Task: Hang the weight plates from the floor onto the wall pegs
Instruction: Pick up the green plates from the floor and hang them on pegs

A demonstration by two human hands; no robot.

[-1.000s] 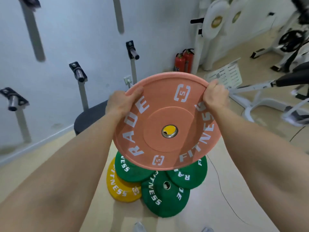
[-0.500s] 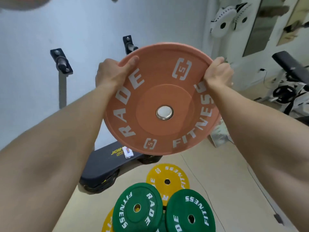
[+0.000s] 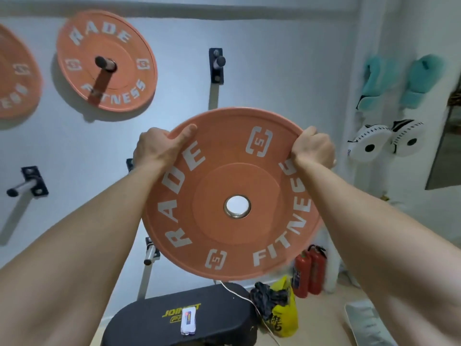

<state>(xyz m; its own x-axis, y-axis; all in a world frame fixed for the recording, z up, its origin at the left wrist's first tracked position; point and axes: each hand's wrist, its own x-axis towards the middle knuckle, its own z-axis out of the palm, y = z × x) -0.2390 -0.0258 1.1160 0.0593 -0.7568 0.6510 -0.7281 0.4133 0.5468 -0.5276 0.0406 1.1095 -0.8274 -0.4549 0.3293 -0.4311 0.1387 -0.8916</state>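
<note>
I hold an orange weight plate (image 3: 232, 193) with white "RADE FITNESS" lettering upright in front of the wall. My left hand (image 3: 156, 146) grips its upper left rim, thumb on the face. My right hand (image 3: 313, 147) grips the upper right rim. A bare wall peg (image 3: 219, 61) sticks out just above the plate. Another orange plate (image 3: 106, 61) hangs on a peg at upper left, and part of a third (image 3: 17, 76) shows at the left edge. Two more bare pegs, a left peg (image 3: 23, 187) and a lower peg (image 3: 149, 253), stand below.
A black padded bench (image 3: 154, 323) with a small white item on it stands under the plate. Beside it lie a yellow bag (image 3: 284, 313) and two red fire extinguishers (image 3: 309, 270). Boxing pads (image 3: 386, 143) and teal gloves (image 3: 401, 81) hang on the right wall.
The plate has risen from over the floor stack to wall height, and my view has tilted up: the floor plates have left the frame and hung plates have appeared.
</note>
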